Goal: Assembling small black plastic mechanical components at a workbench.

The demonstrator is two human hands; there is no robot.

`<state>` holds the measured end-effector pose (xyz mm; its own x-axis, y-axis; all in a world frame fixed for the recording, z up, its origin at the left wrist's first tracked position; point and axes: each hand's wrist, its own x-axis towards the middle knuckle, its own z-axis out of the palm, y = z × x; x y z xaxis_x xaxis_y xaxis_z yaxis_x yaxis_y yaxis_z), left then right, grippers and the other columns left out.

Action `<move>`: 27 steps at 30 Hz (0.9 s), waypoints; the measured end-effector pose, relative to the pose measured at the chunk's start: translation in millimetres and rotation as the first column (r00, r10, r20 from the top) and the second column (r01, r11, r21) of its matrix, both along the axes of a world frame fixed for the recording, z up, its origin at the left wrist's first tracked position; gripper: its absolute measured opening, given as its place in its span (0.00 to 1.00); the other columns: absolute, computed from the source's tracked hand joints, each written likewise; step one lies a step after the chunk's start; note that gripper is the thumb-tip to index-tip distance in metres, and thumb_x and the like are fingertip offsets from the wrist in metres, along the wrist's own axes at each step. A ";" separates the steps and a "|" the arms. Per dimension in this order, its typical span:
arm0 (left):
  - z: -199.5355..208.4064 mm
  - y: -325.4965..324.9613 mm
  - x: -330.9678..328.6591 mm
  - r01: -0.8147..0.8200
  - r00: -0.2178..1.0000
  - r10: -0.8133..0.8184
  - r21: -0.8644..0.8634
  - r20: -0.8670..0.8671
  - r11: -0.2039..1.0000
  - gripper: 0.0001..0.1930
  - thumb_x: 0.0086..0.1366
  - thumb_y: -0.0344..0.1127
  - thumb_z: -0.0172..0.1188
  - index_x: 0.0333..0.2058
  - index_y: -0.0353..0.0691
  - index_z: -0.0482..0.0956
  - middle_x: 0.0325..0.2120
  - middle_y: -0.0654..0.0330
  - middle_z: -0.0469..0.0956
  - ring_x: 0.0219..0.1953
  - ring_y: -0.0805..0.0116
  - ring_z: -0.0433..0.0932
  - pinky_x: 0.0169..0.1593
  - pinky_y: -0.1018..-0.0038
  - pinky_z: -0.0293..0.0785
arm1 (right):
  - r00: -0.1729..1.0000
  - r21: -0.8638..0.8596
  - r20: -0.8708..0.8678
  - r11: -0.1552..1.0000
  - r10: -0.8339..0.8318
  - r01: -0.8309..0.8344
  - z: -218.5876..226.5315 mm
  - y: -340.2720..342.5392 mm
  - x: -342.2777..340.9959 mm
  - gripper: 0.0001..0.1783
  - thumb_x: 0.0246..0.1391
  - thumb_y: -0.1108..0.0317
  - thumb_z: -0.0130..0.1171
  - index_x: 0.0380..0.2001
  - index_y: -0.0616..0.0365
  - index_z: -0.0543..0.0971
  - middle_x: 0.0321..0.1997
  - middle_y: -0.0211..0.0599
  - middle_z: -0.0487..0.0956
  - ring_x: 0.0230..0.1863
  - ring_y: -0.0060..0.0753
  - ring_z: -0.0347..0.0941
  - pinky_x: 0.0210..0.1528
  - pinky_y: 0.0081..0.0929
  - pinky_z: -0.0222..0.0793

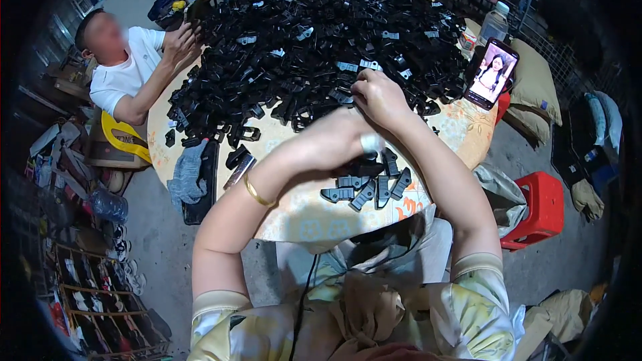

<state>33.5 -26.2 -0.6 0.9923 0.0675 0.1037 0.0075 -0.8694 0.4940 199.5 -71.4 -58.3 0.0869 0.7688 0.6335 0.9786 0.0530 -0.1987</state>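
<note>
A big heap of black plastic parts (321,40) covers most of the round table (294,217). At the heap's near edge, my right hand (381,97) has its fingers curled together; what they hold, if anything, is hidden. Just left of and below it, my left hand (338,140) is smeared by motion, with a white wrap (372,143) on a finger. Its fingertips cannot be made out. Below my left hand, close to the table's near edge, lies a small group of long black clip-like parts (364,194).
A phone (492,73) showing a video stands at the right, before a clear bottle (495,23). A grey-blue cloth (189,174) lies on a dark tray (200,204). Across the left side sits another person (127,70). A red stool (538,210) stands at the right.
</note>
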 end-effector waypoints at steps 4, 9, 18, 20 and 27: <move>-7.2 51.1 30.7 -0.362 0.909 0.273 0.273 0.314 0.891 0.08 0.54 0.33 0.57 0.31 0.37 0.80 0.30 0.52 0.77 0.36 0.53 0.73 0.43 0.64 0.68 | 1.000 -0.100 0.010 0.995 -0.029 0.030 6.7 -1.2 -2.6 0.07 0.39 0.69 0.57 0.23 0.61 0.78 0.34 0.44 0.73 0.38 0.46 0.72 0.40 0.37 0.70; -17.3 73.6 62.9 -0.335 0.942 0.278 0.578 0.188 0.744 0.10 0.49 0.31 0.60 0.33 0.40 0.80 0.33 0.55 0.76 0.40 0.53 0.71 0.44 0.64 0.70 | 0.963 -0.170 -0.266 0.985 -0.041 -0.005 33.4 -16.4 8.6 0.09 0.35 0.70 0.58 0.20 0.65 0.73 0.24 0.47 0.74 0.28 0.45 0.73 0.33 0.35 0.68; -11.4 71.2 63.3 -0.435 0.879 0.326 0.307 0.347 0.847 0.10 0.46 0.33 0.65 0.27 0.36 0.76 0.26 0.54 0.76 0.32 0.58 0.73 0.36 0.67 0.72 | 0.894 -0.283 -0.440 0.958 -0.081 -0.053 46.3 -32.2 24.0 0.19 0.34 0.69 0.59 0.34 0.64 0.71 0.28 0.45 0.77 0.31 0.38 0.74 0.35 0.29 0.69; -3.7 71.4 51.4 -0.434 0.852 0.425 -0.042 0.306 0.900 0.14 0.47 0.34 0.68 0.27 0.33 0.72 0.19 0.54 0.74 0.20 0.63 0.70 0.29 0.70 0.68 | 0.906 -0.275 -0.420 0.959 -0.048 -0.077 42.5 -30.1 24.7 0.20 0.34 0.70 0.60 0.35 0.64 0.71 0.28 0.44 0.77 0.31 0.38 0.75 0.36 0.30 0.69; 5.0 119.9 29.9 -0.697 0.620 0.558 0.062 0.552 0.714 0.16 0.53 0.28 0.60 0.41 0.36 0.71 0.34 0.44 0.75 0.37 0.45 0.74 0.42 0.61 0.72 | 0.901 -0.139 -0.433 0.986 0.027 -0.097 38.6 -23.0 17.7 0.19 0.36 0.73 0.61 0.35 0.65 0.71 0.29 0.44 0.77 0.32 0.36 0.75 0.36 0.29 0.69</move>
